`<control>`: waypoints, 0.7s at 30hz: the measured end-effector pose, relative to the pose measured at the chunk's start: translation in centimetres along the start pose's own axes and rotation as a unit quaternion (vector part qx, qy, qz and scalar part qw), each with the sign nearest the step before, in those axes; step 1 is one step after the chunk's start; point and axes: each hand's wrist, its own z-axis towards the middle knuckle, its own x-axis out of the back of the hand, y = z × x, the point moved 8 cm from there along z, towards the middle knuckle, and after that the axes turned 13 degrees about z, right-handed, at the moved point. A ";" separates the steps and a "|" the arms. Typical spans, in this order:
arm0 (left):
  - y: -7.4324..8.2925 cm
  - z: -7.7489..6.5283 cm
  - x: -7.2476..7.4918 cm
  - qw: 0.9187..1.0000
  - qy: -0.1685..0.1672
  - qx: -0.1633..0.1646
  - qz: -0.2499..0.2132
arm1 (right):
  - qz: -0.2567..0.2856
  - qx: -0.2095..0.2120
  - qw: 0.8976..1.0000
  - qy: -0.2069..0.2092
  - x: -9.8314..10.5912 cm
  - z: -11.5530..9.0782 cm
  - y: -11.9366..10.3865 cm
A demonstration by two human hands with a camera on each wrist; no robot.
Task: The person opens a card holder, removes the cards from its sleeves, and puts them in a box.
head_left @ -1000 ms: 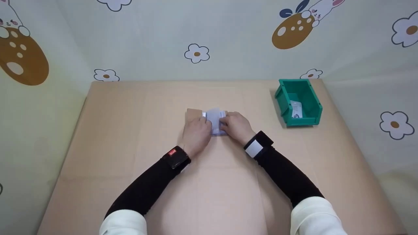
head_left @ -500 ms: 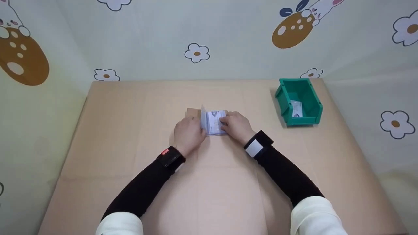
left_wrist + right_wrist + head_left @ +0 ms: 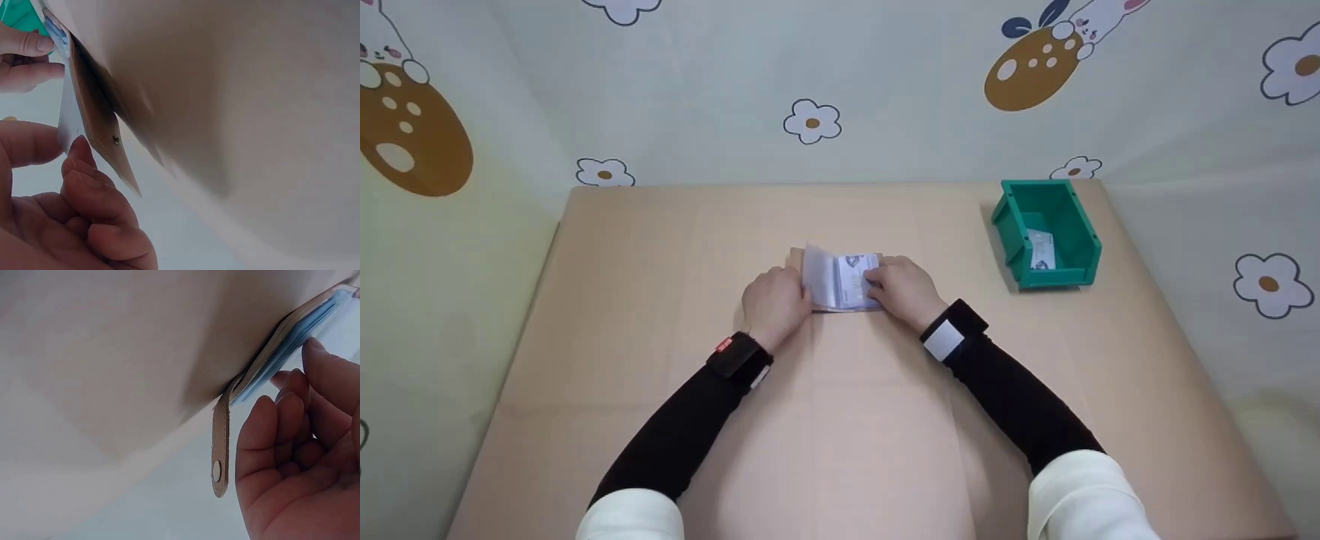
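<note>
One open tan leather card holder (image 3: 98,115) stretches left-to-right between left hand (image 3: 776,304) (pinching a clear plastic sleeve (image 3: 820,277)) and right hand (image 3: 907,294), pinching stacked sleeves (image 3: 853,281).

Tan wallet (image 3: 840,289)'s open between left hand (image 3: 775,302) and right hand (image 3: 910,291), clear sleeve (image 3: 819,276) pinched in the left, card (image 3: 853,283) showing!

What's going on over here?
A person has a small tan card holder open between both hands. The left hand pinches a translucent page; the right hand holds the opposite side, where a printed card shows. On the table, to the right, stands a green bin with a small printed piece inside.
</note>
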 end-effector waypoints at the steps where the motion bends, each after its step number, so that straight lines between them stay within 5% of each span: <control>1: -0.1 0.0 -0.1 1.000 -0.003 0.002 0.007 | 0.001 0.000 1.000 0.000 0.0 0.0 0.0; 21: -0.2 0.7 -1.6 0.992 -0.091 0.014 0.081 | -0.001 -0.025 1.000 -0.015 -0.1 0.0 0.0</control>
